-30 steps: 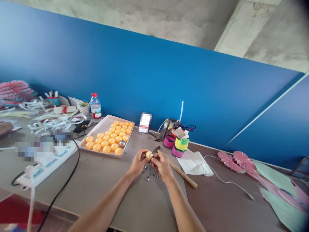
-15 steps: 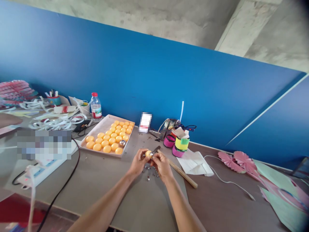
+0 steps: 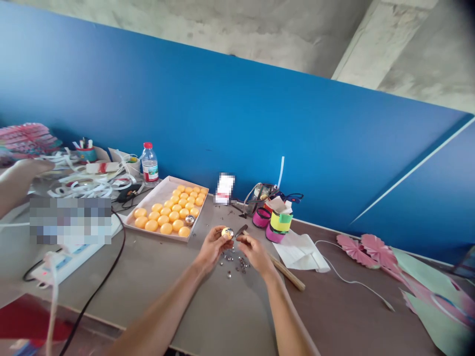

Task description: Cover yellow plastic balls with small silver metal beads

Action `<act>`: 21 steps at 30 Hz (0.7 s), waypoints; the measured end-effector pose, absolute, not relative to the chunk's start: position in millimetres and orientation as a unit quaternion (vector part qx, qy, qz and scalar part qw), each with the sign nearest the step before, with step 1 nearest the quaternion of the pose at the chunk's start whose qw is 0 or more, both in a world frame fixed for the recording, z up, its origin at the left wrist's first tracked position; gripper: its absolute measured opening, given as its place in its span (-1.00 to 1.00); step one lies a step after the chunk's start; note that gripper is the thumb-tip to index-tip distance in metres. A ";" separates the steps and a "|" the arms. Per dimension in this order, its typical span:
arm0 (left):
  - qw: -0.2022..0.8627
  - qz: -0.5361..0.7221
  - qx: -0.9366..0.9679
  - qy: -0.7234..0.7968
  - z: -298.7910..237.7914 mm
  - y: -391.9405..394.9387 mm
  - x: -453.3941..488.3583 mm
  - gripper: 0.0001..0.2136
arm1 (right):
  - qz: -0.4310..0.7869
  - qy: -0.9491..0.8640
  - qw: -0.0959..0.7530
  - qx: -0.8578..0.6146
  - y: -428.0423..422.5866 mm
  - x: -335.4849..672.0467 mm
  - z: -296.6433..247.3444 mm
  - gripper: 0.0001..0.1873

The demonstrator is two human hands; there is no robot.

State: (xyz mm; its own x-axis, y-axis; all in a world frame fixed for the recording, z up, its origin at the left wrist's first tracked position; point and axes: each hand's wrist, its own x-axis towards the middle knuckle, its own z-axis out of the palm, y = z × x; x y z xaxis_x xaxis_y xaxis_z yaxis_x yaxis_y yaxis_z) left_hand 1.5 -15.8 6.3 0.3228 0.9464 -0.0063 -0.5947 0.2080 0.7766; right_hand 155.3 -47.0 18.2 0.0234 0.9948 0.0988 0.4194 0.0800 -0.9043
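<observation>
My left hand (image 3: 211, 249) grips an orange ball (image 3: 224, 231), like a ping-pong ball, partly covered with shiny silver pieces. Just right of it and apart from the ball, my right hand (image 3: 254, 252) has thumb and fingers pinched together; whatever is between them is too small to make out. Small silver pieces (image 3: 243, 265) lie scattered on the table below both hands. A hammer with a dark head (image 3: 242, 230) and wooden handle (image 3: 291, 277) lies behind my right hand, which hides its middle. Left of my hands, a shallow box (image 3: 148, 235) holds many plain orange balls (image 3: 166, 228) and one silver-covered ball (image 3: 190, 220).
At the back stand a pink and yellow container (image 3: 280, 222), a bottle (image 3: 150, 165) and a blurred-out upright object (image 3: 224, 189). White paper (image 3: 304, 252) and a cable (image 3: 356, 280) lie right. A power strip (image 3: 70, 257) is left, near another person's arm (image 3: 18, 183).
My right hand has drawn away from the ball, slightly right, uncovering more silver pieces. My left hand has turned the ball, showing more silver. The other person's arm has come further in at left.
</observation>
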 end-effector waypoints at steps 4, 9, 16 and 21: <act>0.739 0.531 0.336 0.242 4.6 -13.2 -0.1 -0.65 | 0.220 -0.703 0.246 -0.630 -49.9 154.9 12.7 -0.70; 0.742 0.526 0.338 0.240 2.6 -13.4 1.3 -0.65 | 0.134 -0.709 0.189 -0.666 -49.0 143.2 1.9 -0.77; 0.739 0.521 0.349 0.246 6.7 -16.1 0.6 -0.62 | 0.098 -0.708 0.244 -0.656 -45.7 138.7 -5.2 -0.84; 0.728 0.529 0.355 0.253 6.0 -15.7 1.6 -0.62 | 0.143 -0.641 0.435 -0.616 -44.7 141.2 -2.5 -0.88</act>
